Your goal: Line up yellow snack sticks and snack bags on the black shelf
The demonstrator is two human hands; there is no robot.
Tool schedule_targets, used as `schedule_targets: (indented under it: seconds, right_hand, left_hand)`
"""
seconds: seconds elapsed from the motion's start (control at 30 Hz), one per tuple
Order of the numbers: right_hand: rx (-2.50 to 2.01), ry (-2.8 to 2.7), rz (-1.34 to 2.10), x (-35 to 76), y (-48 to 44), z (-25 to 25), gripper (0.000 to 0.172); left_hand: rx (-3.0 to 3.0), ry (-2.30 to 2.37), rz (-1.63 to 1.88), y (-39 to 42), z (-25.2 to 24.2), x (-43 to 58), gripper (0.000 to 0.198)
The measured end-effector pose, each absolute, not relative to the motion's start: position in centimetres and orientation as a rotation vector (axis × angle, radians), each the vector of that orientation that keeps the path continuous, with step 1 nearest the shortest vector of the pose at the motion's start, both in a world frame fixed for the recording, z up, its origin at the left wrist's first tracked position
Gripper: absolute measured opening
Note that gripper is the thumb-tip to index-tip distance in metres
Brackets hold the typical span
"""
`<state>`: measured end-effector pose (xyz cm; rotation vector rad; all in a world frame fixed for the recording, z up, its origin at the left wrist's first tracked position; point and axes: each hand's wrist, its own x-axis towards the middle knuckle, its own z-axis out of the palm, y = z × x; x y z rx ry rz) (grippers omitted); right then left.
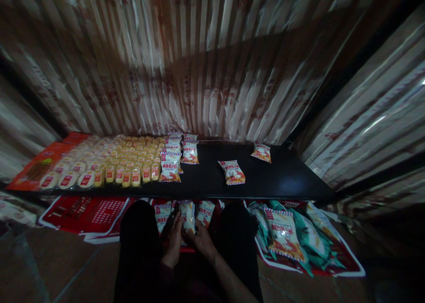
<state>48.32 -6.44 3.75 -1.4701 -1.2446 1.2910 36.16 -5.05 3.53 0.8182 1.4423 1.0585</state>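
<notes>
Between my knees, my left hand (pixel 175 240) and my right hand (pixel 201 241) hold a white and orange snack bag (pixel 187 215) upright from its two sides. The fingers of both hands are closed on it, partly in shadow. Just beyond, similar snack bags (pixel 205 212) lie in a red basket (pixel 187 250) below the shelf edge. On the black shelf (pixel 206 179), a front snack bag (pixel 170 166) stands with others behind it in two short rows. Two single bags, a nearer snack bag (pixel 232 172) and a farther snack bag (pixel 261 152), lie apart to the right.
Rows of wrapped yellow cakes (pixel 136 154) and round white packets (pixel 69 179) fill the shelf's left, beside an orange sheet (pixel 28 174). A red basket (pixel 348 250) at right holds green bags (pixel 312 236) and a snack bag. Another red basket (pixel 109 214) sits left. Striped sheeting (pixel 212 72) hangs behind.
</notes>
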Motion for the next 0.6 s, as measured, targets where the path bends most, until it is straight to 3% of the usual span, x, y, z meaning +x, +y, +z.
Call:
schedule_targets:
  seconds: [0.13,0.3,0.6]
  right_hand:
    - [-1.302,-1.021,1.504,48.5,-6.7,3.4,0.065]
    - [-1.242,-0.873,1.553,48.8,-6.8,3.1,0.071]
    - [-1.222,-0.758,1.662,48.6,-7.4,6.7,0.061]
  left_hand:
    - [0.901,1.476,1.097,-5.3,4.4,36.2,0.045]
    - [0.904,1.533,1.158,-5.7,4.7,36.3,0.056]
    - [0.942,1.609,1.051,-6.3,5.6,36.1,0.048]
